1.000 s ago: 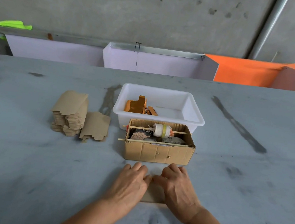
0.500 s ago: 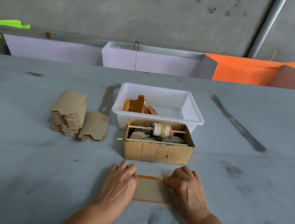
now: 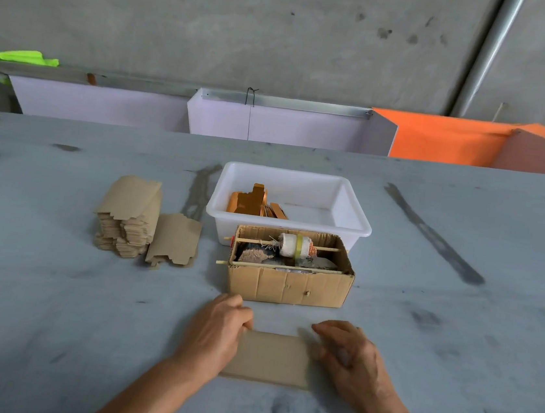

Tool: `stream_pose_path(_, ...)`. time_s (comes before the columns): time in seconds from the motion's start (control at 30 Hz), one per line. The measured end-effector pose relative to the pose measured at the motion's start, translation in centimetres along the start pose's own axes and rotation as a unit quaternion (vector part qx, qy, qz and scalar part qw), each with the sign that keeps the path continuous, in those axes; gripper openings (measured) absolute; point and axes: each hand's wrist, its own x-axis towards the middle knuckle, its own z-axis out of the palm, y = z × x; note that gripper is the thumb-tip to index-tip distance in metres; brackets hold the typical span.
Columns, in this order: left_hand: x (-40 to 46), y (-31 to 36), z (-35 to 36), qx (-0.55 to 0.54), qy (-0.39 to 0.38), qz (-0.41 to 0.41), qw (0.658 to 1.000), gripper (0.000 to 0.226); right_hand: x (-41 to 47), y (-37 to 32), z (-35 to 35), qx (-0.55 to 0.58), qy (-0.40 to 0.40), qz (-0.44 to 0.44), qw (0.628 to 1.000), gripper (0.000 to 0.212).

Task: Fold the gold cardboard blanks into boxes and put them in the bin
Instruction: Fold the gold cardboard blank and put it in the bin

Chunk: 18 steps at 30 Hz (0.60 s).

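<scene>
From the head camera, a flat cardboard blank [image 3: 269,357] lies brown side up on the grey table [image 3: 48,316], just in front of the person; the left hand [image 3: 216,330] rests palm down on its left end, fingers curled over the far left corner, though whether they pinch the edge or only press on it I cannot tell; the right hand [image 3: 351,356] lies on the right end with fingers fairly straight and spread, blurred, pressing rather than gripping. Just beyond the blank stands an open corrugated box [image 3: 289,284] holding a white spool on a thin stick [image 3: 295,245] and some scraps; touching its far side is the white bin [image 3: 348,215], with a few gold folded pieces [image 3: 253,200] in its left part. To the left of the bin, a stack of blanks [image 3: 129,217] sits on the table, and one loose blank [image 3: 175,241] leans against its right side.
</scene>
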Motion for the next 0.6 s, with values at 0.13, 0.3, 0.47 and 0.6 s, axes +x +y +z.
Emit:
stream_pose_path(0.13, -0.1, -0.3, -0.9, -0.144, 0.025, -0.064, 0.987, 0.017, -0.6, -0.3, -1.4, 0.121, 0.023, 0.049, 0.991, 0.046)
stream_pose_path(0.3, 0.3, -0.3, -1.7, -0.299, 0.004, -0.153, 0.942, 0.027, -0.7, -1.5, -1.5, 0.239, -0.047, 0.04, 0.969, 0.062)
stream_pose_path(0.47, 0.3, 0.5, -1.6, -0.323, -0.023, -0.175, 0.93, 0.027, -0.3, -3.1, -0.8, 0.305, -0.036, 0.019, 0.951, 0.043)
stream_pose_path(0.6, 0.2, 1.0, -2.2, -0.362, -0.027, -0.186, 0.913, 0.025, 0.1, -3.4, -0.6, 0.316, 0.003, 0.056, 0.947, 0.033)
